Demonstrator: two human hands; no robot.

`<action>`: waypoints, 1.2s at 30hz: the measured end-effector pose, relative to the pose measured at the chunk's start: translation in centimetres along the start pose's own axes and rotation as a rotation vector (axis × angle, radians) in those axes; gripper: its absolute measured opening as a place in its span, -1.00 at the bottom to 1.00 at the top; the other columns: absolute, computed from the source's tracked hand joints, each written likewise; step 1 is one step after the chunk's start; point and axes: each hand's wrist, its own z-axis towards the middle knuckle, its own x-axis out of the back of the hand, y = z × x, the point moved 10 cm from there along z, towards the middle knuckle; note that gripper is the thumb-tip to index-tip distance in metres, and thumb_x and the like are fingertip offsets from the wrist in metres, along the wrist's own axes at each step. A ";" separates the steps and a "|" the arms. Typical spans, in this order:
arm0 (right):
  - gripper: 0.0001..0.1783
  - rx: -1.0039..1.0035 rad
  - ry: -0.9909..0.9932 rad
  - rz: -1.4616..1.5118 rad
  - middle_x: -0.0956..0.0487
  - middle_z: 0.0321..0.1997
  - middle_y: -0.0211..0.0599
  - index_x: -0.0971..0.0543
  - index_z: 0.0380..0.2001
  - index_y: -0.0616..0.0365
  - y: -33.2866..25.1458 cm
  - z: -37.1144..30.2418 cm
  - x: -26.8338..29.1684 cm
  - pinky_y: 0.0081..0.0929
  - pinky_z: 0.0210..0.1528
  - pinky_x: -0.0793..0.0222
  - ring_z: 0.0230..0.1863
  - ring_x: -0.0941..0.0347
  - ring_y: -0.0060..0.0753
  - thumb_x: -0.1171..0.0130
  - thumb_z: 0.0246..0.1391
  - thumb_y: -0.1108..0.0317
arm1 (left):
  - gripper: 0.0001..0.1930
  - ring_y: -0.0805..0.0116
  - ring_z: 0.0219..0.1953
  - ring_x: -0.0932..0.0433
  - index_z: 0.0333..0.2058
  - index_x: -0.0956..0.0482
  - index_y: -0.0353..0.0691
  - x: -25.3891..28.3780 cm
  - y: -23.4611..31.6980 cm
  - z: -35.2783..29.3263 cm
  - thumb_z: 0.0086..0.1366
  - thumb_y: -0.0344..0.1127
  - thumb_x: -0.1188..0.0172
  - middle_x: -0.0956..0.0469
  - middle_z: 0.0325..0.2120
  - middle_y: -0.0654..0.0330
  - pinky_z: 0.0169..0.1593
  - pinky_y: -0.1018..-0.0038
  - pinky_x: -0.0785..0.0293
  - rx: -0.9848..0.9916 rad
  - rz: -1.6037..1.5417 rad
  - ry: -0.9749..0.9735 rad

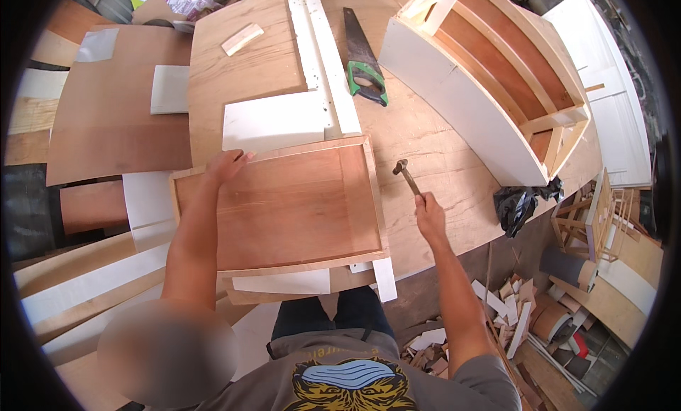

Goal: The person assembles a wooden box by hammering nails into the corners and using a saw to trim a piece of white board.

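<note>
A shallow wooden panel with a raised frame round its edge lies in front of me, its brown inner face up. My left hand is closed on the frame's far edge, left of its middle. Whether a small thing is pinched there I cannot make out. My right hand is wrapped round the handle of a hammer. The hammer's head is up, to the right of the panel and apart from it. White boards lie beyond the panel and partly under it.
A green-handled handsaw lies on the plywood worktop. A white cabinet carcass with brown compartments stands at the right, a black plastic bag by its near corner. A small wood block lies far left. Offcuts cover the floor.
</note>
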 end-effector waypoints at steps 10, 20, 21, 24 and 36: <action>-0.71 0.105 -0.052 0.584 -0.67 -0.01 -0.18 -0.43 0.04 0.30 -4.4 -5.1 -7.0 -0.46 0.09 -0.42 -0.01 -0.53 -0.45 -0.05 0.46 0.28 | -0.52 -0.14 -0.11 -0.57 -0.24 -0.59 -0.16 -0.6 -2.2 -2.0 0.38 0.22 -0.15 -0.62 -0.21 -0.04 -0.01 -0.02 -0.46 0.050 -0.025 0.307; -0.67 0.012 -0.018 0.713 -0.69 -0.17 -0.24 -0.48 -0.01 0.30 -1.4 -6.6 -7.6 -0.50 0.00 -0.43 -0.17 -0.50 -0.51 0.00 0.50 0.20 | -0.45 -0.13 0.14 -0.45 0.16 -0.48 -0.16 -1.4 4.5 -4.4 0.34 0.04 -0.28 -0.55 0.03 -0.04 0.22 -0.01 -0.34 0.074 -0.055 0.710; -0.67 0.010 -0.019 0.706 -0.69 -0.17 -0.24 -0.48 -0.01 0.30 -1.2 -6.4 -7.0 -0.50 0.00 -0.43 -0.17 -0.50 -0.51 0.00 0.50 0.20 | -0.41 -0.14 0.19 -0.42 0.21 -0.45 -0.19 -2.5 7.4 -4.9 0.35 0.04 -0.27 -0.54 0.08 -0.06 0.28 -0.02 -0.29 0.061 -0.090 0.685; -0.66 -0.020 0.009 0.551 -0.66 -0.33 -0.21 -0.54 -0.04 0.33 -1.2 -5.0 -3.8 -0.39 -0.12 -0.46 -0.28 -0.53 -0.42 -0.04 0.46 0.20 | -0.34 -0.13 0.39 -0.25 0.31 -0.38 -0.18 -6.5 19.1 -7.6 0.41 0.15 -0.14 -0.40 0.29 -0.08 0.45 -0.10 0.00 -0.086 -0.205 0.441; -0.57 0.333 -0.046 0.066 -0.70 -0.20 0.08 -0.56 0.21 0.04 -15.4 3.4 4.2 -0.12 -0.14 -0.52 -0.16 -0.67 0.12 -0.09 0.40 0.12 | -0.24 0.09 0.60 0.24 0.54 0.14 -0.16 -15.5 36.1 -6.5 0.56 0.12 0.20 0.20 0.58 0.17 0.51 -0.22 0.33 0.004 -0.209 0.284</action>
